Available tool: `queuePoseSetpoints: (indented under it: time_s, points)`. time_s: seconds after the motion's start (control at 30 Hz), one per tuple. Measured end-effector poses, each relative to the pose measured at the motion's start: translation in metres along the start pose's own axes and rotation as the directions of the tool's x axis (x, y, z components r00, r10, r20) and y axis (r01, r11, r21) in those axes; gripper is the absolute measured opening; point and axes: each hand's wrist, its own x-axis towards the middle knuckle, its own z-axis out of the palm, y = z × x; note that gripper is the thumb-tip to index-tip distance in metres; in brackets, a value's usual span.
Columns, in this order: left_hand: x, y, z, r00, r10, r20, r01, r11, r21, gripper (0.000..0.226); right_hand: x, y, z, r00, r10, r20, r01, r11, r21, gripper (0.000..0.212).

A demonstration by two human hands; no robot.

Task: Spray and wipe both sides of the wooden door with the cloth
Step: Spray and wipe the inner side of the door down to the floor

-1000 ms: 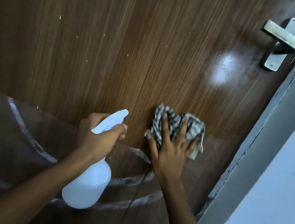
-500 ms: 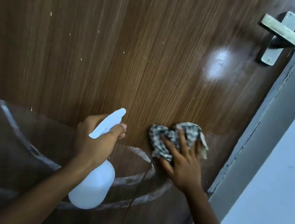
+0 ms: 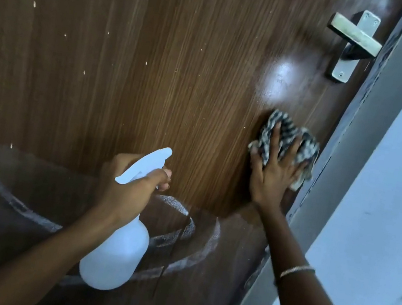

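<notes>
The brown wooden door (image 3: 135,61) fills most of the head view, with pale specks across its grain. My right hand (image 3: 272,175) presses a crumpled black-and-white checked cloth (image 3: 282,128) flat against the door near its right edge, fingers spread over it. My left hand (image 3: 130,188) grips the neck of a white spray bottle (image 3: 116,252), its nozzle pointing up and right, held a little off the door to the left of the cloth.
A metal lever handle (image 3: 354,39) sits on its plate at the door's upper right. The grey door frame (image 3: 369,159) runs diagonally beside the cloth, with a pale wall (image 3: 397,212) beyond. A darker panel with whitish curved streaks (image 3: 181,229) covers the lower door.
My right hand has slid the cloth to the right and upward along the door, toward the frame. The left hand and bottle have stayed nearly in place.
</notes>
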Motion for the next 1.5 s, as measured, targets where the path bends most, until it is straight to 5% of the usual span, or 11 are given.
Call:
queuePoseSetpoints:
  time_s: [0.23, 0.5, 0.63, 0.83, 1.07, 1.2, 1.33, 1.5]
  points:
    - [0.001, 0.007, 0.034, 0.998, 0.024, 0.057, -0.021, 0.998, -0.057, 0.003, 0.024, 0.007, -0.004, 0.985, -0.070, -0.155, 0.069, 0.998, -0.015, 0.065]
    - [-0.007, -0.001, 0.057, 0.988, -0.037, 0.147, 0.051, 0.995, -0.091, 0.026, -0.118, 0.067, 0.035, 0.997, 0.035, 0.071, -0.034, 0.999, -0.023, 0.066]
    - [-0.005, -0.002, 0.061, 0.984, -0.041, 0.172, 0.054, 0.996, -0.076, 0.029, -0.062, 0.044, 0.012, 0.996, 0.018, 0.084, -0.021, 0.999, 0.034, 0.068]
    - [0.001, 0.007, 0.067, 0.984, -0.033, 0.175, 0.050, 0.994, -0.096, 0.019, 0.094, -0.007, -0.045, 0.993, -0.046, -0.106, 0.047, 0.999, 0.003, 0.066]
    - [-0.007, -0.001, 0.069, 0.985, -0.052, 0.164, 0.074, 0.989, -0.131, 0.009, 0.065, 0.005, -0.024, 0.977, -0.055, -0.204, 0.053, 0.998, -0.015, 0.063]
    - [-0.011, -0.016, 0.066, 0.987, -0.111, 0.119, 0.124, 0.986, -0.113, 0.022, -0.034, 0.041, 0.009, 0.998, 0.009, -0.060, -0.009, 1.000, 0.001, 0.063]
    - [-0.016, -0.018, 0.061, 0.991, -0.096, 0.091, 0.107, 0.987, -0.118, 0.011, -0.122, 0.074, 0.032, 0.990, 0.098, 0.099, -0.091, 0.993, -0.078, 0.065]
    - [-0.017, -0.013, 0.053, 0.987, -0.113, 0.115, 0.125, 0.987, -0.099, 0.024, -0.094, 0.053, 0.019, 0.982, 0.130, 0.136, -0.126, 0.991, -0.037, 0.068]
